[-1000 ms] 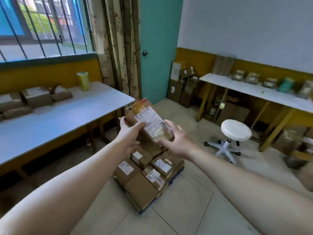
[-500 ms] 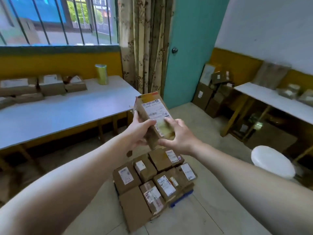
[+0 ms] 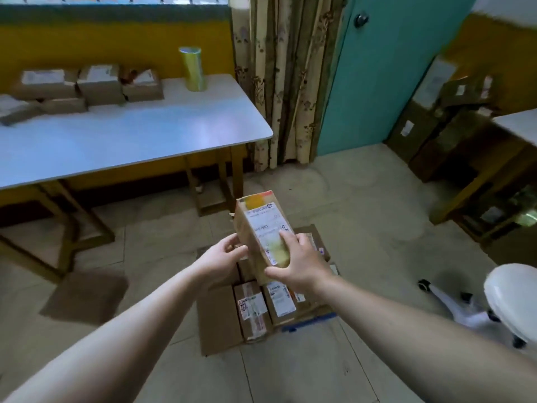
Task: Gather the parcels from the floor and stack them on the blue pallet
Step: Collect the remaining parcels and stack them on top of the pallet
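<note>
A tiled floor point(image 3: 363, 222) is seen between a white-topped table point(image 3: 130, 135) under a barred window and a teal door point(image 3: 386, 77), with a white stool point(image 3: 514, 298) at the right edge. On the table, a few cardboard boxes point(image 3: 98, 82) and a roll of yellowish tape point(image 3: 192, 68) are set. In the middle of the floor, labelled parcels point(image 3: 261, 303) are packed close together on the blue pallet point(image 3: 313, 320), of which only an edge strip is shown.

Above that stack, a long cardboard parcel point(image 3: 258, 228) with a shipping label is held tilted, its far end raised. It is clasped at its near end: the left hand point(image 3: 220, 258) is wrapped on the left side, and the right hand point(image 3: 296, 266) is laid over the label face with the thumb beneath the lower edge.

The parcel is judged light, since it is carried by one end without sag, and stiff enough to be gripped by its walls. The glossy label may be slick, so the bare cardboard edges and corners are the safer hold.
</note>
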`<state>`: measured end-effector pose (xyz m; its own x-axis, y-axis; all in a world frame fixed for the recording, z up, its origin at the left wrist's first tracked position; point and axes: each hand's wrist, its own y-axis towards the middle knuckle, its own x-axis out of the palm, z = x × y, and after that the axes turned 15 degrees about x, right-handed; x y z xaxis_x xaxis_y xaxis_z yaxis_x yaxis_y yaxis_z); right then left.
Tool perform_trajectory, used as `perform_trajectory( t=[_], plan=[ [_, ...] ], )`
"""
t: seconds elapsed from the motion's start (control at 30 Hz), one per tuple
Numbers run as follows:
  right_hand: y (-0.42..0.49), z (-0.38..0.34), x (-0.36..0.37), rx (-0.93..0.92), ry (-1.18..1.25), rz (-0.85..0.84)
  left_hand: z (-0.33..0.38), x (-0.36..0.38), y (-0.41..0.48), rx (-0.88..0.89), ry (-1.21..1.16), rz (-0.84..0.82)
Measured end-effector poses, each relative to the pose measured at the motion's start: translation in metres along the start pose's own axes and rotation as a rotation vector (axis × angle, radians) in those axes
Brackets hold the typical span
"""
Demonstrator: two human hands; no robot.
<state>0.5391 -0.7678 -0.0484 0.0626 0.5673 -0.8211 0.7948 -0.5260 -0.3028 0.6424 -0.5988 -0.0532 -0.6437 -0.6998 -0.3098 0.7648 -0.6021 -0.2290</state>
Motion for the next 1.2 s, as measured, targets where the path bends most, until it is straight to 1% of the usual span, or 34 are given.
perform_trajectory(
  t=[0.07,0.17,0.23,0.33,0.4,0.5,0.6,0.73,0.93,1.0,1.07,1.2],
  plan=[
    [0.007,0.013,0.017,0.043,-0.005,-0.057,-0.032,-0.005,-0.005,-0.106,0.115,0.012],
    [0.008,0.018,0.046,0.089,-0.030,-0.145,-0.069,-0.014,-0.020,-0.263,0.117,0.031],
    [-0.002,0.012,0.071,0.078,-0.038,-0.213,-0.085,-0.015,-0.035,-0.347,0.038,0.020],
    [-0.021,-0.013,0.104,0.024,-0.014,-0.275,-0.099,-0.017,-0.055,-0.422,-0.191,-0.003],
    [-0.027,-0.036,0.119,0.002,0.023,-0.286,-0.105,-0.029,-0.061,-0.409,-0.318,0.024],
    [-0.030,-0.067,0.132,-0.028,0.046,-0.339,-0.117,-0.058,-0.063,-0.374,-0.426,0.129],
    [-0.030,-0.082,0.140,-0.098,-0.023,-0.386,-0.126,-0.085,-0.064,-0.379,-0.435,0.182],
    [-0.011,-0.088,0.148,-0.184,-0.106,-0.366,-0.135,-0.104,-0.046,-0.394,-0.387,0.214],
    [0.067,-0.083,0.161,-0.342,-0.247,-0.325,-0.148,-0.090,0.014,-0.440,-0.359,0.276],
    [0.098,-0.075,0.172,-0.378,-0.287,-0.296,-0.160,-0.082,0.040,-0.448,-0.351,0.270],
    [0.126,-0.065,0.187,-0.384,-0.332,-0.281,-0.174,-0.073,0.068,-0.445,-0.339,0.261],
    [0.179,-0.043,0.225,-0.336,-0.418,-0.256,-0.216,-0.052,0.117,-0.428,-0.325,0.294]
  ],
)
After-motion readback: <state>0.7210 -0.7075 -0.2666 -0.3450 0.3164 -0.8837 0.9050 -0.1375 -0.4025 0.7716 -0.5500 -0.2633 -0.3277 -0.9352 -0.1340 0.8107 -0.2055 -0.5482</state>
